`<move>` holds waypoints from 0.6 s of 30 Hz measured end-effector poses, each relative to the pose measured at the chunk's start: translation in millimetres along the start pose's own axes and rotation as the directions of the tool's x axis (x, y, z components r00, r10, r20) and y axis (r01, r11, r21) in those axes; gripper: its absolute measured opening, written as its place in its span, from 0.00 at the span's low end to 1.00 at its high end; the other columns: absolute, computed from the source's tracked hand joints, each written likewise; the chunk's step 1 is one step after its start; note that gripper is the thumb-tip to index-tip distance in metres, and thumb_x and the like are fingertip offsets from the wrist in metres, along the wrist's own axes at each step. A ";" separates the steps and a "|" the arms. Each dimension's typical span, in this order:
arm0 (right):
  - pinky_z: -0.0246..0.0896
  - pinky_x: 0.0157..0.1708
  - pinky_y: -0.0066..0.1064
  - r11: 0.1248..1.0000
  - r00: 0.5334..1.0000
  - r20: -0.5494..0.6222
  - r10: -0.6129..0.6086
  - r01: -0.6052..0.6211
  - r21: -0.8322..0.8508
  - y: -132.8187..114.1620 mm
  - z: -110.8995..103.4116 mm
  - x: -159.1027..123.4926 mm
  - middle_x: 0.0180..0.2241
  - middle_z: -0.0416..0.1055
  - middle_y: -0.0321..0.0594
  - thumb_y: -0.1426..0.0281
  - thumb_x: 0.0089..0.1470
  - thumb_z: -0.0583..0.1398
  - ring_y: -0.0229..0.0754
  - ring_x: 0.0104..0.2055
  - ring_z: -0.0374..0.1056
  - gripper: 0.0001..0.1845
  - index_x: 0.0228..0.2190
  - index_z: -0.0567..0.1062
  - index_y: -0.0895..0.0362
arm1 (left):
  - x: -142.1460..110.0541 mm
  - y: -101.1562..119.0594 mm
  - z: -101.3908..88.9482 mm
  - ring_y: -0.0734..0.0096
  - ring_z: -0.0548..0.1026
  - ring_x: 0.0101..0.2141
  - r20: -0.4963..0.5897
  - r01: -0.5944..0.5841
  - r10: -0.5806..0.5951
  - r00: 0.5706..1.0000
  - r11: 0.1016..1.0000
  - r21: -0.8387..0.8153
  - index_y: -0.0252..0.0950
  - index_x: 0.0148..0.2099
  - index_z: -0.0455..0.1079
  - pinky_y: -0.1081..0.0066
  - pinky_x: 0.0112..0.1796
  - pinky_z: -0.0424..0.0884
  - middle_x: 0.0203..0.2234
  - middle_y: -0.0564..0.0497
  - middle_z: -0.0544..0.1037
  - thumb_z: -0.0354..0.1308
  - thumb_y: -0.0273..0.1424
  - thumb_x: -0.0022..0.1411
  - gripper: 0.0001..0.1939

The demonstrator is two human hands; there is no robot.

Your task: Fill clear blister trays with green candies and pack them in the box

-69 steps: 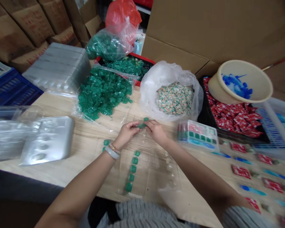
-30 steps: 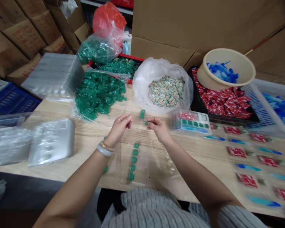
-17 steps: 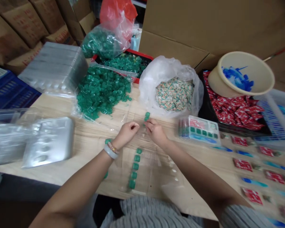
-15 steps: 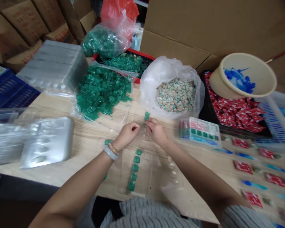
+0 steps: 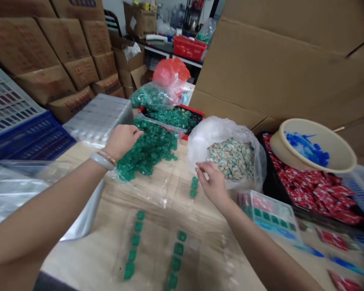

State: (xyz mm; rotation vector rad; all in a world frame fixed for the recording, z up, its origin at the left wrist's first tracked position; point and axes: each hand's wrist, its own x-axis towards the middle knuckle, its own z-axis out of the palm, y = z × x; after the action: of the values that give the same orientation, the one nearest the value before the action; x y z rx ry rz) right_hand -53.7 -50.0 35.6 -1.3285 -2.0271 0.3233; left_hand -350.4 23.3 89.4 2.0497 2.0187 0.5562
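My left hand is over the left side of a heap of small green translucent pieces on a plastic bag. Its fingers are closed together, and whatever they might hold is hidden. My right hand is closed with thumb and fingertips together, just right of a short row of green pieces. Anything pinched there is too small to make out. Beside it is a white plastic bag full of small printed pieces. Two longer rows of green pieces lie in clear plastic trays nearer me.
Clear plastic trays are stacked at left, near a blue crate. At right are a filled clear box, a cream basin with blue items, and red packets. Cardboard stands behind.
My left hand has moved left and away from me, from the short green row to the heap. My right hand has shifted slightly right of the row. The view has tilted upward.
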 end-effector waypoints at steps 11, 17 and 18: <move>0.58 0.34 0.32 0.918 0.905 0.396 0.159 0.012 -0.396 22.5 100.1 138.5 0.36 0.68 0.48 0.78 0.46 0.54 0.45 0.35 0.67 0.13 0.36 0.72 0.60 | 32.2 -10.3 -11.0 0.56 0.71 0.35 0.061 -0.125 0.110 0.992 0.899 0.421 0.32 0.31 0.72 0.62 0.39 0.58 0.25 0.41 0.74 0.45 0.36 0.57 0.17; 0.57 0.37 0.33 0.904 0.910 0.389 0.144 0.039 -0.427 18.7 98.2 129.9 0.37 0.67 0.47 0.76 0.46 0.54 0.46 0.38 0.65 0.16 0.40 0.69 0.59 | 59.1 -6.2 12.2 0.65 0.71 0.34 0.406 -0.214 0.182 0.895 0.976 0.035 0.39 0.36 0.73 0.73 0.36 0.61 0.32 0.50 0.75 0.56 0.35 0.48 0.11; 0.57 0.38 0.33 0.907 0.913 0.385 0.133 0.045 -0.419 17.8 98.0 128.1 0.37 0.67 0.47 0.76 0.46 0.54 0.46 0.39 0.64 0.16 0.40 0.69 0.58 | 55.4 -2.8 20.4 0.63 0.70 0.37 0.362 -0.183 0.149 0.920 0.981 0.060 0.38 0.38 0.72 0.72 0.37 0.62 0.36 0.48 0.74 0.55 0.35 0.50 0.13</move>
State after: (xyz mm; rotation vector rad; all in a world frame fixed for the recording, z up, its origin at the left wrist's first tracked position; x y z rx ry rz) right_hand -137.1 86.0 5.7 -1.6813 -2.5229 0.1972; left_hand -345.2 80.7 76.4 2.1996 1.6998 0.1011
